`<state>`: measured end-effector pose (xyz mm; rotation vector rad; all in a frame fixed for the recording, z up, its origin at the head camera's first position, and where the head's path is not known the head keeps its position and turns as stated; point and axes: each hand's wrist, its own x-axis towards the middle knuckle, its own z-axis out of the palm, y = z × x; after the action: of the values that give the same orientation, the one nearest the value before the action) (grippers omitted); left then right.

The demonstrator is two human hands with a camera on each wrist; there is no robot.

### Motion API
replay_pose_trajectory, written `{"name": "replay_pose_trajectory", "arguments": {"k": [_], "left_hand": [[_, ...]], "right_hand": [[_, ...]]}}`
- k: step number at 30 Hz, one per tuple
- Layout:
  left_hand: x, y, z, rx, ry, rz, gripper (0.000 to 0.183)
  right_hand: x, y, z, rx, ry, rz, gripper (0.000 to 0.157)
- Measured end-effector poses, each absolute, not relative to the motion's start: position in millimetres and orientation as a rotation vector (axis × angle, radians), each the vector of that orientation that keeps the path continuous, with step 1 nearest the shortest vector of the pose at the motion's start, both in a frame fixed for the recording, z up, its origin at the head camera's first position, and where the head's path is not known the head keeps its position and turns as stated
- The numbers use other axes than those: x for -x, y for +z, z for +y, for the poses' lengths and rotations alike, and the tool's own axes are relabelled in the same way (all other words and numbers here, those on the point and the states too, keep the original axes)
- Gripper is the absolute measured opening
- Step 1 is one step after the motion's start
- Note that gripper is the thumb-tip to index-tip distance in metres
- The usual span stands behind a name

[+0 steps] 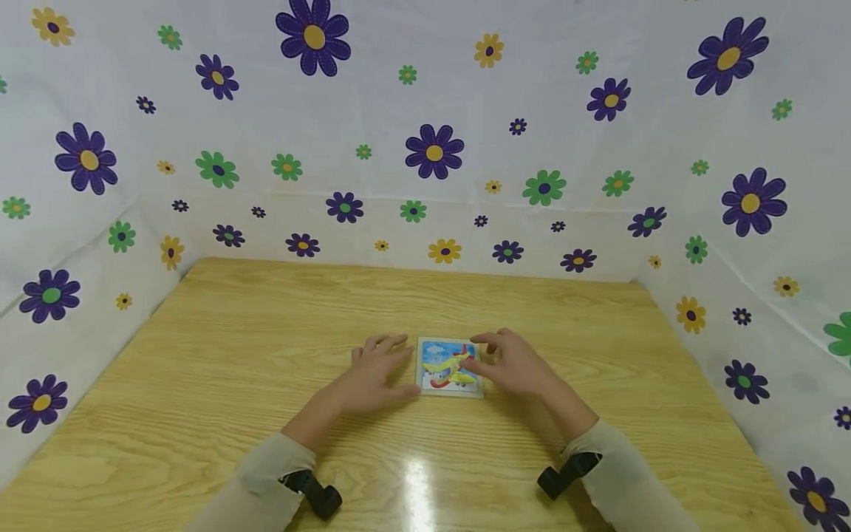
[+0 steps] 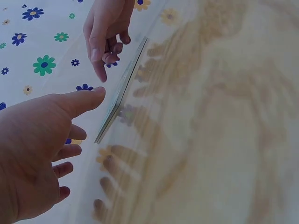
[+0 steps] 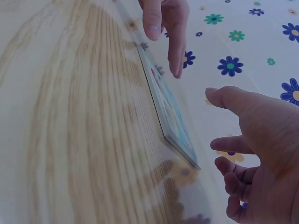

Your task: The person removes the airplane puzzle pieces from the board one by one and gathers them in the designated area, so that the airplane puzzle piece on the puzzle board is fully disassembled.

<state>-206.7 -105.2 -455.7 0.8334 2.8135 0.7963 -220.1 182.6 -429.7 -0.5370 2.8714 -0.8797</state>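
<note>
A small square picture board (image 1: 452,355) lies flat on the wooden table, printed with a yellow and red airplane on a blue sky. It looks like a thin slab edge-on in the left wrist view (image 2: 122,88). To its left is my left hand (image 1: 375,377), fingers spread and thumb close to the lower left corner. My right hand (image 1: 515,363) hovers at the right side, thumb and index finger extended over the board's edge, other fingers loosely bent. Seen from the right wrist, that hand (image 3: 266,154) stands apart from the board, holding nothing.
The wooden table (image 1: 266,318) has a glossy surface that reflects the hands. White cloth walls (image 1: 372,111) with purple, green and yellow flowers enclose it at the back and sides. Black straps with small cameras (image 1: 568,475) sit on both wrists.
</note>
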Motion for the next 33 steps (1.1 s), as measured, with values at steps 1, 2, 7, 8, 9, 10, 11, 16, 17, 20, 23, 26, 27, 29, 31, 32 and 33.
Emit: {"name": "replay_pose_trajectory", "arguments": {"k": [1,2,7,8,9,10,11,16,17,20,23,26,27,29,31,32,33], "left_hand": [[207.0,-455.7,-104.5,-0.834,0.811,2.807,0.073],[207.6,-456.0,-103.5,-0.837,0.825,2.798,0.072],[210.3,-456.1,-96.0,-0.874,0.917,2.727,0.07],[210.8,-455.7,-94.4,-0.877,0.94,2.712,0.071],[211.3,-455.3,-92.9,-0.877,0.967,2.697,0.072],[211.7,-454.8,-91.5,-0.875,0.997,2.684,0.072],[212.2,-454.8,-90.3,-0.868,1.025,2.675,0.073],[214.0,-457.8,-86.5,-0.805,1.129,2.646,0.074],[214.2,-459.1,-86.3,-0.792,1.137,2.642,0.074],[214.3,-463.0,-85.9,-0.771,1.163,2.628,0.072],[214.2,-465.9,-86.1,-0.771,1.197,2.626,0.067],[214.9,-467.7,-86.6,-0.774,1.264,2.619,0.062],[215.1,-467.9,-86.8,-0.763,1.293,2.61,0.061],[216.4,-468.9,-87.1,-0.737,1.347,2.586,0.059],[218.1,-470.1,-88.1,-0.708,1.397,2.561,0.058],[218.7,-470.7,-88.7,-0.695,1.411,2.555,0.058],[219.7,-472.0,-89.6,-0.685,1.417,2.553,0.057]], "right_hand": [[222.0,-430.6,180.0,0.542,-0.895,2.852,0.058],[223.9,-432.1,177.2,0.54,-0.91,2.833,0.058],[231.7,-440.6,164.3,0.546,-0.937,2.77,0.053],[233.2,-441.6,161.9,0.548,-0.935,2.771,0.052],[234.5,-442.1,159.5,0.548,-0.931,2.778,0.052],[236.0,-442.4,157.2,0.549,-0.932,2.786,0.051],[237.4,-442.3,154.7,0.549,-0.933,2.796,0.052],[242.6,-442.0,142.7,0.558,-0.972,2.797,0.047],[243.1,-442.1,140.4,0.565,-0.971,2.792,0.046],[243.4,-443.2,135.6,0.564,-0.971,2.775,0.044],[244.0,-444.1,133.2,0.549,-0.963,2.775,0.041],[245.1,-443.9,131.6,0.558,-0.966,2.766,0.038],[245.5,-443.8,131.1,0.568,-0.964,2.763,0.037],[246.2,-443.3,129.7,0.592,-0.96,2.749,0.036],[247.1,-443.1,127.7,0.628,-0.949,2.736,0.035],[247.4,-443.1,126.0,0.645,-0.939,2.732,0.035],[247.4,-442.7,124.2,0.663,-0.928,2.729,0.035]]}}
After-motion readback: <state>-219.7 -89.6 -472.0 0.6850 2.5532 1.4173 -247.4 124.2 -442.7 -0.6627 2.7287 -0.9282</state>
